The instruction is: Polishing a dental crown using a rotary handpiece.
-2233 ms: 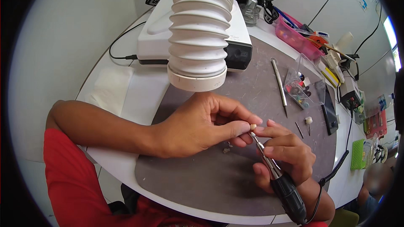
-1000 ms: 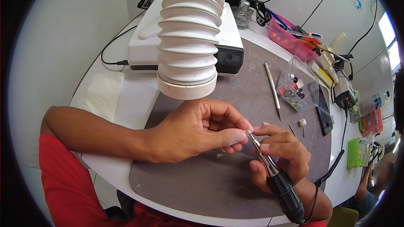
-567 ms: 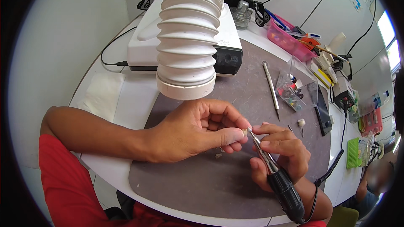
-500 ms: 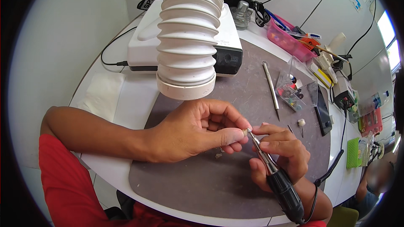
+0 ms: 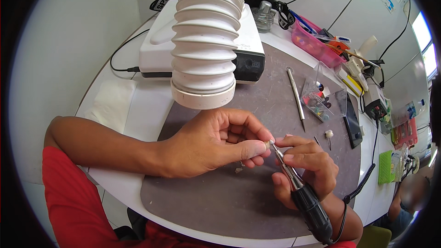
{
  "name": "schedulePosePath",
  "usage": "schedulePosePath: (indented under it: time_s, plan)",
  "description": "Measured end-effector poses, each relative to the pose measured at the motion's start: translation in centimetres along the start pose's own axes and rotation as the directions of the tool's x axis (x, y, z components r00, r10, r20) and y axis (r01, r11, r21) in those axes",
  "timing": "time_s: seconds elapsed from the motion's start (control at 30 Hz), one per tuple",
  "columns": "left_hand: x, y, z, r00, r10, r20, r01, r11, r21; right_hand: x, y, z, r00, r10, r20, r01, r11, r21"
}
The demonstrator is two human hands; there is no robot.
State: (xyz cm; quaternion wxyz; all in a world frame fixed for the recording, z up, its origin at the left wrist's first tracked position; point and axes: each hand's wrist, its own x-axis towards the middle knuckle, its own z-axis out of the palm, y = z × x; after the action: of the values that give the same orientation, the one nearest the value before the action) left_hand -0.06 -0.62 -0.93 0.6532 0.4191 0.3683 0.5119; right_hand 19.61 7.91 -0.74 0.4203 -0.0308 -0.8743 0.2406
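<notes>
Between the thumb and fingertips of my left hand (image 5: 216,140) is a small pale piece (image 5: 268,144), closed in a pinch; it is too small and covered for me to tell its kind. My right hand (image 5: 314,167) wraps around a rotary handpiece (image 5: 311,211) with a silver front and a black body. The tool's slim tip points up and left, meeting the pale piece or lying right beside it. Pale dust coats the left thumb. Both hands are over a brown mat (image 5: 206,211), below the mouth of a white ribbed hose (image 5: 204,98).
A white machine (image 5: 156,50) stands behind the hose. Right of it lie a metal hand tool (image 5: 295,94), a clear box of small bits (image 5: 317,101), a white-headed bur (image 5: 329,134) and a phone (image 5: 353,126). A coiled cord (image 5: 360,188) runs along the right; a pink basket (image 5: 303,39) sits behind.
</notes>
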Motion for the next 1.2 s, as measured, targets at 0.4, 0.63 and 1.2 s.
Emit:
schedulePosePath:
  time_s: [0.4,0.63,1.2]
  plan:
    - [0.0,0.0,0.0,1.000,-0.007,-0.005,0.007,1.000,-0.008,0.0,-0.2,0.1,1.000,0.005,-0.002,-0.005,1.000,0.027]
    - [0.5,-0.2,0.2,1.000,0.011,-0.002,-0.011,1.000,-0.019,-0.3,-0.1,-0.7,1.000,0.004,0.016,-0.004,1.000,0.003]
    - [-0.1,0.1,0.2,0.999,0.022,-0.050,-0.022,1.000,-0.004,0.2,-1.2,-0.5,0.993,0.028,0.117,-0.037,0.996,0.076]
